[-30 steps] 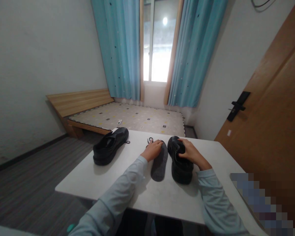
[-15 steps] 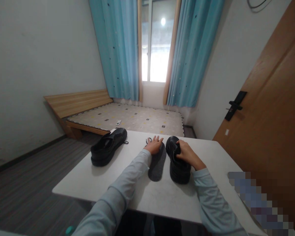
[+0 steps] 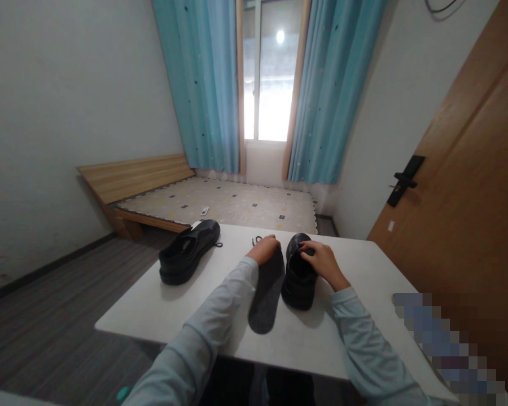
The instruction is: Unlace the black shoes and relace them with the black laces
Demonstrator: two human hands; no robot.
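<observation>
A white table (image 3: 186,304) stands before me. My right hand (image 3: 322,260) grips the far end of a black shoe (image 3: 297,282) near the table's middle. Just left of that shoe, my left hand (image 3: 264,248) is closed on the far end of a grey insole (image 3: 266,296), which hangs tilted toward me. A black shoelace (image 3: 256,241) lies beyond my left hand. A second black shoe (image 3: 188,251) rests on the table's far left, apart from both hands.
A low wooden bed (image 3: 220,200) with a patterned mattress lies beyond the table, under a window with blue curtains (image 3: 207,84). A wooden door (image 3: 469,186) with a black handle is at the right. Dark floor lies to the left.
My left hand has closed on the insole and raised its far end, so the insole now reaches nearer me. My right hand has drawn its shoe slightly left.
</observation>
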